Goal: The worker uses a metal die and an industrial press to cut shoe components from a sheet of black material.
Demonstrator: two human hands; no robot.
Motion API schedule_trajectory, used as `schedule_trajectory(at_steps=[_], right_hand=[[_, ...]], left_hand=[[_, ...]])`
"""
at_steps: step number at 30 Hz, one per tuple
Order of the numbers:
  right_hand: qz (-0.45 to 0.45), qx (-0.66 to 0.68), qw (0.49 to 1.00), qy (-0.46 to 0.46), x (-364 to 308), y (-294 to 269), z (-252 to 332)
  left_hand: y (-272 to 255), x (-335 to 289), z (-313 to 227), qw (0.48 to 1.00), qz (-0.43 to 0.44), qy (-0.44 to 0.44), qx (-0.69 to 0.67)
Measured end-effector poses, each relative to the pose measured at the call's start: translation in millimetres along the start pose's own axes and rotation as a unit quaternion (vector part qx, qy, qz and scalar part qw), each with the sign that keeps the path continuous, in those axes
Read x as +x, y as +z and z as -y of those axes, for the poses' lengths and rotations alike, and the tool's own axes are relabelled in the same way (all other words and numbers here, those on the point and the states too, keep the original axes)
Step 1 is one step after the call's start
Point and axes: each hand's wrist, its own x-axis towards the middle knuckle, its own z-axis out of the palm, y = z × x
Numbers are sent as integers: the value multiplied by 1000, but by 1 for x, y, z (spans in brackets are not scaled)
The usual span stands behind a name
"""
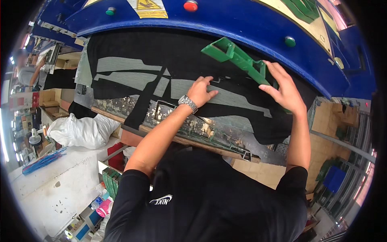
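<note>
Clearly, the green frame lies aslant over the black cloth, its long axis running from upper left to lower right; its broad, boxy end points up and left, toward the front edge of the blue machine, and its other end lies at the right hand. That hand pinches the frame at this lower-right end, thumb on the near side and fingers on the far side, pointing up and to the left. The right forearm rises almost straight up the view from a bent elbow. The left hand is loosely spread, palm down over the cloth and the grey strip showing through it, thumb apart and pointing right; whether it presses down, I cannot tell. Its forearm slants up and right, a metal watch around the wrist.
</note>
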Motion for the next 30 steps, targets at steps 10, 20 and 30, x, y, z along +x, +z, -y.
schedule_trajectory(at_steps=[10, 20, 30], right_hand=[[-63, -88, 993, 44, -25, -18, 6], [30, -134, 984, 116, -52, 6, -80], [89, -228, 969, 46, -18, 0, -83]], left_hand=[[9, 39, -31, 960, -109, 51, 251], [39, 64, -1, 967, -45, 147, 203], [-52, -22, -43, 967, 147, 206, 14]])
